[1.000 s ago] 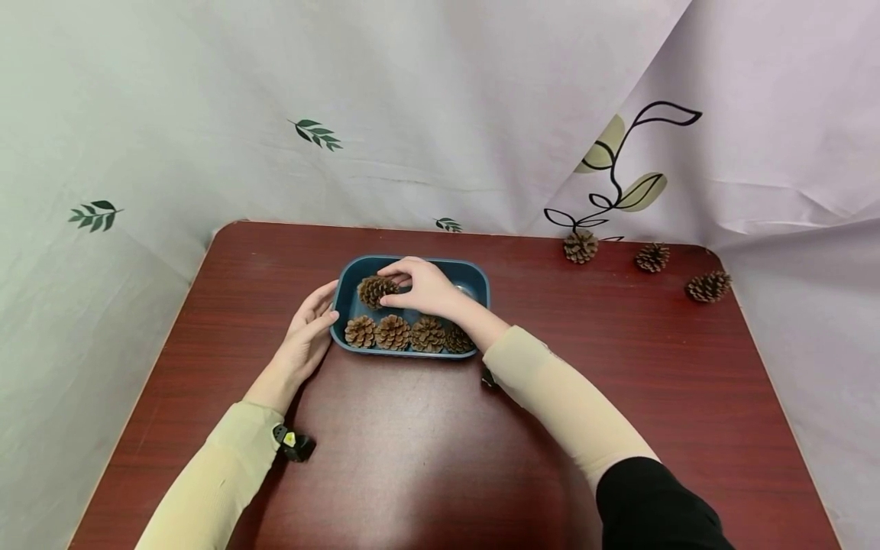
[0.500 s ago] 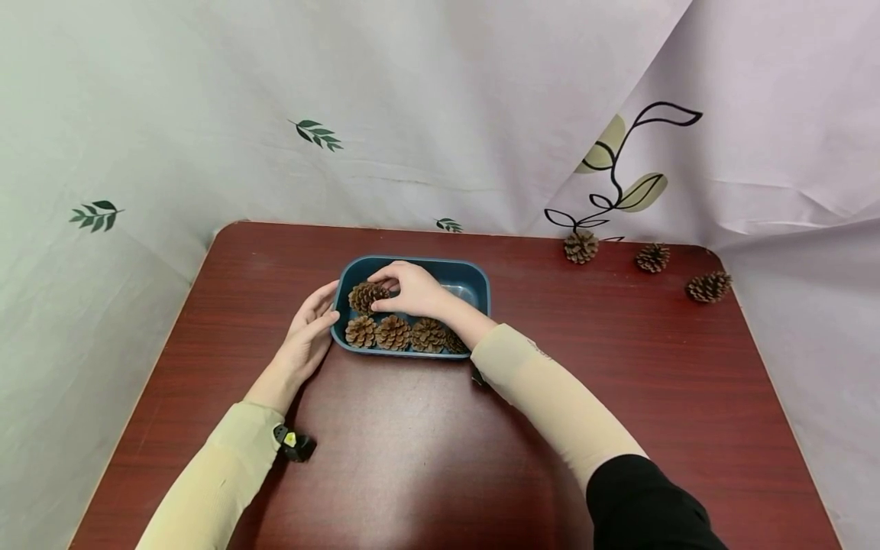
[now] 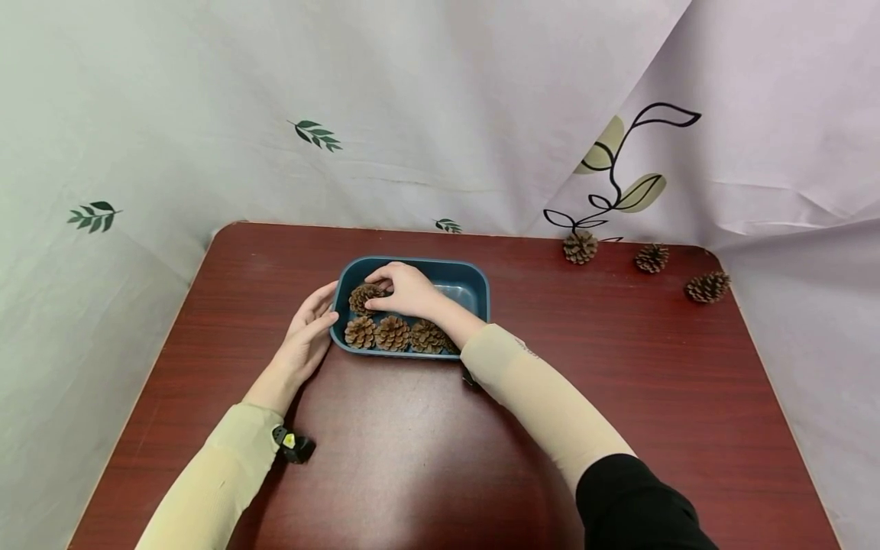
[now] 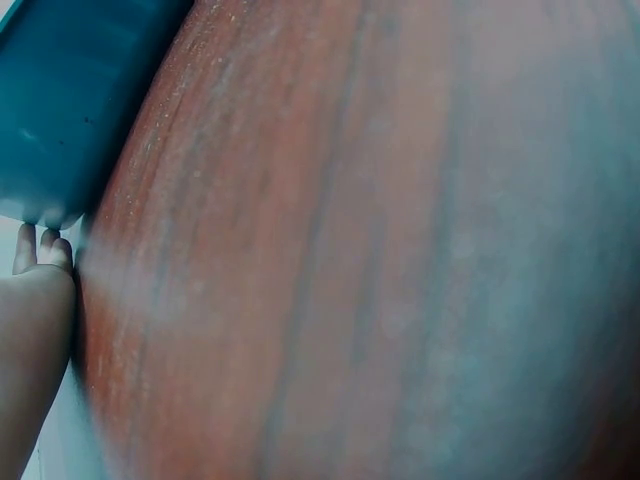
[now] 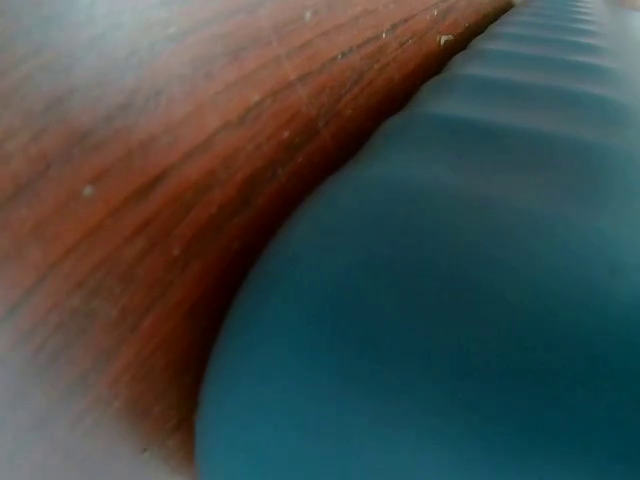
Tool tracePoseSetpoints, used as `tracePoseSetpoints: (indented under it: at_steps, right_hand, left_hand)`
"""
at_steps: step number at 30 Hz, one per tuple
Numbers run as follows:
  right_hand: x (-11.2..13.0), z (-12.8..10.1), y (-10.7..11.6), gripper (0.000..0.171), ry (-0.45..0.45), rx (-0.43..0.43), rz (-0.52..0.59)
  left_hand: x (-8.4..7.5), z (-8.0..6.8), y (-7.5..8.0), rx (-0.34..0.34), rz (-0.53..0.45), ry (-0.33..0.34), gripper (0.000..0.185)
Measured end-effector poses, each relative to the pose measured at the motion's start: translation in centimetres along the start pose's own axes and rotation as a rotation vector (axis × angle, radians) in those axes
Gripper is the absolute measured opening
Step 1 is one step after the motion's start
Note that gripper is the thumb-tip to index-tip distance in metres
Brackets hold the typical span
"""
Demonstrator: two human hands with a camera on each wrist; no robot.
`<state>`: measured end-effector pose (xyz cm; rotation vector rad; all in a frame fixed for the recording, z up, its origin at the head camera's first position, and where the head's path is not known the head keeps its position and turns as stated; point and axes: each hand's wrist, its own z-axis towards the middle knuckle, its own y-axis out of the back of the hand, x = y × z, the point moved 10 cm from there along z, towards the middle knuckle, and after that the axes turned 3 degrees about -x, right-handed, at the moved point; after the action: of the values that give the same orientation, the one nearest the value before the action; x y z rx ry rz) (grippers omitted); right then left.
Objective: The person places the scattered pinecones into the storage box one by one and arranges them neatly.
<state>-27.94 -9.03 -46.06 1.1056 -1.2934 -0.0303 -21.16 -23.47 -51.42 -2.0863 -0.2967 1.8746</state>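
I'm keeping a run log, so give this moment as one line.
left hand touches left end of blue tray | right hand holds pinecone inside it | three pinecones on tabletop

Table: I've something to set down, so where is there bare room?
Bare: the table between the blue tray and the loose pinecones; also this side of the tray, between the sleeves. Crowded: the tray's near side, with its pinecone row, and left end, between left hand and right hand.

Your tray (image 3: pixel 462 293) sits mid-frame on the desk (image 3: pixel 385 443), pine cones (image 3: pixel 393 334) inside it; three loose cones (image 3: pixel 651 258) lie farther right in the frame.
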Motion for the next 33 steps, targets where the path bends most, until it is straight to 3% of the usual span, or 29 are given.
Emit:
tracePoseSetpoints:
  at_steps: [16, 33]
  right_hand:
    - [0.4, -0.5, 0.2, 0.047, 0.002, -0.027, 0.053]
    - [0.5, -2.2, 3.2, 0.039, 0.041, -0.172, 0.109]
  left_hand:
    - [-0.1, 0.0, -0.1, 0.002, -0.001, -0.001, 0.051]
    - [-0.1, -0.1, 0.0, 0.000, 0.022, 0.008, 0.054]
